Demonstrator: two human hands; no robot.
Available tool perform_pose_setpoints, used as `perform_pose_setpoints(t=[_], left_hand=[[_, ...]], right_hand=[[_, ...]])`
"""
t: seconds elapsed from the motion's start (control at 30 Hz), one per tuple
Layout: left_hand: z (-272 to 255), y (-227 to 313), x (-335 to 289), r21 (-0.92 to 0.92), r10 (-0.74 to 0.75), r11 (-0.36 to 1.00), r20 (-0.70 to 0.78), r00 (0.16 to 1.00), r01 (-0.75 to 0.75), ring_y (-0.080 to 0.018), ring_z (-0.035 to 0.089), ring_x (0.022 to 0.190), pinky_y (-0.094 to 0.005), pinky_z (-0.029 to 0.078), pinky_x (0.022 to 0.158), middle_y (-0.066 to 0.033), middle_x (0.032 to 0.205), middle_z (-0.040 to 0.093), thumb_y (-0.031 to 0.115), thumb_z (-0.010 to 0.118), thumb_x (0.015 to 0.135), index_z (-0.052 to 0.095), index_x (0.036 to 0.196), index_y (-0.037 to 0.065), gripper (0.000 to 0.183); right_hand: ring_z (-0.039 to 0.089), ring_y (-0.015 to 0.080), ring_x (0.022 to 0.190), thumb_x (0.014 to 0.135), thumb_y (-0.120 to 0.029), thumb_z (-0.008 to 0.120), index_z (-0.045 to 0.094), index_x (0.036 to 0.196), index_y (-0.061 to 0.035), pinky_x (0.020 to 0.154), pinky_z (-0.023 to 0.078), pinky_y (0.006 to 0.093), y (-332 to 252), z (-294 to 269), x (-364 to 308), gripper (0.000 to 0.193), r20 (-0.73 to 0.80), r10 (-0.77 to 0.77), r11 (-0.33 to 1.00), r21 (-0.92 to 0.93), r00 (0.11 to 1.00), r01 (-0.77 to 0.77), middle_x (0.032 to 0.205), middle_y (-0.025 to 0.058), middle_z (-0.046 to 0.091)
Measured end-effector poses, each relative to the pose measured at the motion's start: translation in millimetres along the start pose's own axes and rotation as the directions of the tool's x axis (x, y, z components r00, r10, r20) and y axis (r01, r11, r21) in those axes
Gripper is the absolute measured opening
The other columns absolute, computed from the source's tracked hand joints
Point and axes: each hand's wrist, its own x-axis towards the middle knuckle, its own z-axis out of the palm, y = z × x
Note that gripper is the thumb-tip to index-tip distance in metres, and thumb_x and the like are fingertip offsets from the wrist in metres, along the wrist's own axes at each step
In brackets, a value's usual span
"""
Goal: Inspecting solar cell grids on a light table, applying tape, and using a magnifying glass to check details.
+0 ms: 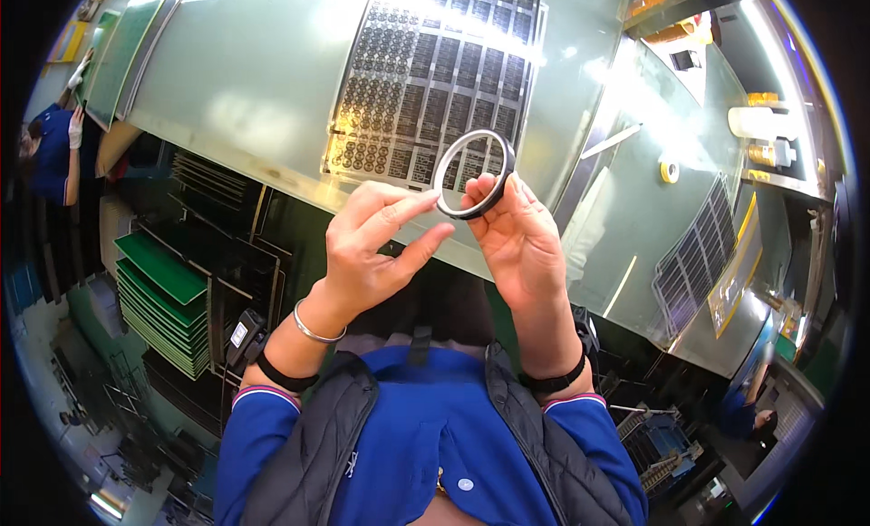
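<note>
A thin ring (440, 174) with a pale inner side and a black outer band, looking like a nearly used-up roll of black tape, is tilted up above the table's near edge. My right hand (521, 245) holds it from the right, thumb on the outside and fingertips showing through the opening. From the left comes my left hand (367, 245), its index fingertip at the ring's lower left rim. The left thumb is stretched apart below, with a gap between it and the index finger. Beyond the ring lies a dark patterned film sheet (453, 100) on the glossy table.
The pale green table (245, 100) reflects bright lights. To the right lie a small yellow tape roll (670, 172), a white pen-like stick (612, 141) and another patterned film (696, 259). Green boards (163, 299) fill a rack at left. Other people (54, 145) work at far left and lower right.
</note>
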Motion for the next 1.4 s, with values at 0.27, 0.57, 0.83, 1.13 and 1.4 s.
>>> perform_pose_setpoints(t=[0.27, 0.57, 0.83, 1.13, 1.4], left_hand=[[6, -6, -7, -0.038, 0.071, 0.997, 0.001, 0.997, -0.071, -0.0126, 0.06, 0.063, -0.0229, 0.049, 0.054, -0.0089, 0.082, 0.067, -0.004, 0.078, 0.07, 0.069, 0.097, -0.001, 0.029], [-22, 6, 11, -0.224, -0.054, 0.969, 0.201, 0.978, 0.1, -0.0089, 0.056, 0.06, -0.0204, 0.044, 0.055, -0.0061, 0.073, 0.063, -0.006, 0.076, 0.072, 0.07, 0.093, -0.002, 0.022], [-13, 14, -2, -0.579, -0.505, 0.58, 0.296, 0.81, 0.573, -0.0073, 0.065, 0.069, -0.0188, 0.051, 0.058, -0.0093, 0.08, 0.07, 0.001, 0.077, 0.076, 0.062, 0.107, -0.004, 0.035], [-12, 15, -5, -0.601, -0.548, 0.531, 0.296, 0.783, 0.598, -0.0072, 0.063, 0.066, -0.0192, 0.051, 0.057, -0.006, 0.077, 0.068, -0.001, 0.075, 0.077, 0.062, 0.105, -0.002, 0.03], [-31, -3, 8, -0.374, -0.147, 0.886, 0.334, 0.931, 0.274, -0.0126, 0.06, 0.071, -0.0236, 0.052, 0.066, -0.0064, 0.083, 0.064, -0.005, 0.074, 0.073, 0.072, 0.1, 0.004, 0.028]], right_hand=[[0.06, 0.0142, 0.098, 0.096, -0.019, 0.056, 0.061, 0.107, -0.0042, 0.089, 0.046, 0.0305, 6, 9, -15, 0.019, -0.077, 0.081, 0.982, 0.177, 0.994, -0.066, 0.105, 0.0075, 0.065], [0.048, 0.0177, 0.107, 0.093, -0.011, 0.056, 0.051, 0.121, -0.0011, 0.097, 0.035, 0.0315, -10, -13, -18, 0.03, 0.313, -0.403, 0.347, -0.817, 0.86, 0.46, 0.113, 0.0087, 0.054], [0.053, 0.031, 0.11, 0.083, -0.012, 0.068, 0.055, 0.116, 0.0, 0.097, 0.039, 0.0387, 19, -3, -24, 0.038, 0.445, -0.598, -0.03, -0.843, 0.667, 0.536, 0.116, 0.0165, 0.057], [0.059, 0.029, 0.097, 0.075, -0.01, 0.077, 0.061, 0.111, -0.0028, 0.087, 0.046, 0.0374, 29, -4, -30, 0.04, 0.481, -0.455, 0.044, -0.829, 0.75, 0.558, 0.105, 0.0136, 0.063], [0.059, 0.0163, 0.079, 0.097, -0.016, 0.052, 0.061, 0.102, 0.0042, 0.076, 0.047, 0.0287, 1, -2, -29, 0.023, 0.257, 0.079, 0.781, -0.616, 0.963, 0.1, 0.087, 0.0096, 0.062]])
